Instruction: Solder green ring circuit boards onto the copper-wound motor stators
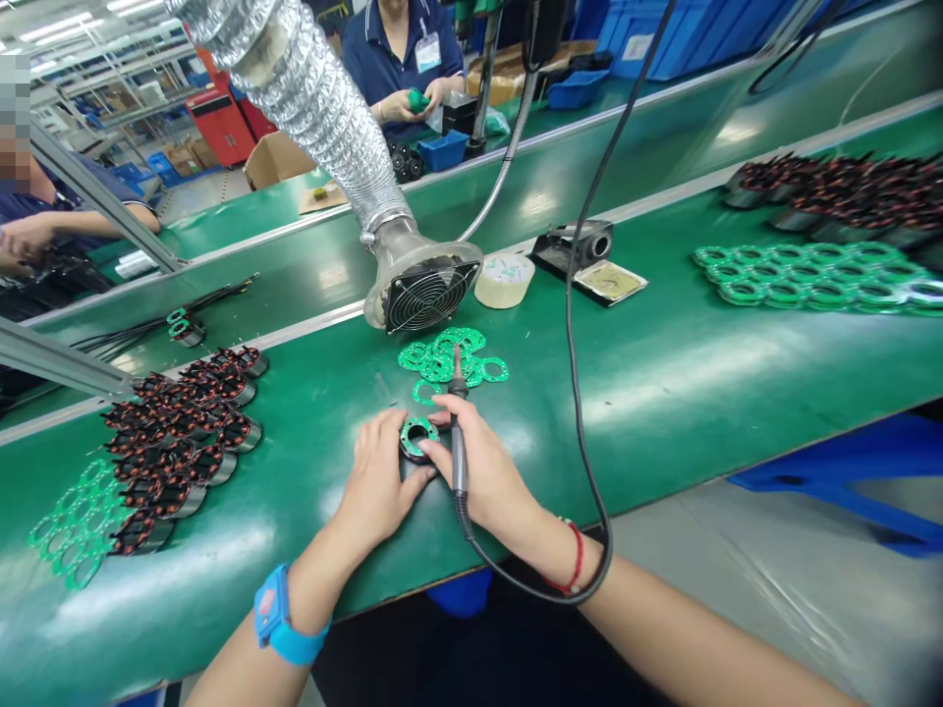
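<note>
A long table with a smooth, glossy green surface point(648, 393) crosses the frame from the lower left to the upper right. At the left lie black and silver round metal cores with copper-coloured windings point(177, 457), in rows, and beside them flat green ring-shaped circuit boards point(94, 511). Near the centre lies a loose heap of similar green rings point(439, 367). Above it to the right stand a cream-coloured tape roll point(505, 283) and a black soldering-iron stand point(564, 253). At the upper right lie joined green ring boards point(802, 257) and more wound cores point(847, 191).
</note>
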A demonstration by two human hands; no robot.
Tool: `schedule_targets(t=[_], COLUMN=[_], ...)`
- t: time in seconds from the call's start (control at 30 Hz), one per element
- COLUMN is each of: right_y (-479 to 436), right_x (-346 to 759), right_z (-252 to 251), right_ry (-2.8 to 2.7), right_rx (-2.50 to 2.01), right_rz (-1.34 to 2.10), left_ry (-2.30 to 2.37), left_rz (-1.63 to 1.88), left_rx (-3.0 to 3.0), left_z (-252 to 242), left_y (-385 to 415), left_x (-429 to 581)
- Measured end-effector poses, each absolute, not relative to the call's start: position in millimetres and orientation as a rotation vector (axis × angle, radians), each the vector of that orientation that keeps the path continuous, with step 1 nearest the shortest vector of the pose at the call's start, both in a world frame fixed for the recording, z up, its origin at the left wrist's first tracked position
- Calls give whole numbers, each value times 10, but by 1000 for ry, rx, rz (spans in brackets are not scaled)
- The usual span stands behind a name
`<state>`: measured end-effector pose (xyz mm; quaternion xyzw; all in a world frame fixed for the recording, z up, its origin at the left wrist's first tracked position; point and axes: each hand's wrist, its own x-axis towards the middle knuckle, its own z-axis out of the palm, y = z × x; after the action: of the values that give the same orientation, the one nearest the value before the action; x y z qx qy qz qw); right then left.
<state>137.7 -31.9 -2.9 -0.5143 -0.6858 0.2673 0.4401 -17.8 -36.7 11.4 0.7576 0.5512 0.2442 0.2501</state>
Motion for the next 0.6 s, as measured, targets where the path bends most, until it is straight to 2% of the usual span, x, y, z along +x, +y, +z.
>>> schedule_targets(t=[0.3,0.4,0.6], right_y=[-396,-396,-298], right_x=[1369,1406,1450], right_z=[-4,-4,53], right_ry=[-1938,-1951,-2017], right_rx=[-1248,-1236,-1157], right_rz=[200,236,525], left_ry=[1332,1260,1331], left_rz=[622,606,706], left_rx=[2171,2165,2044], left_z=[183,210,90], left_y=[-228,-197,-273], left_x=[-196,-239,-247])
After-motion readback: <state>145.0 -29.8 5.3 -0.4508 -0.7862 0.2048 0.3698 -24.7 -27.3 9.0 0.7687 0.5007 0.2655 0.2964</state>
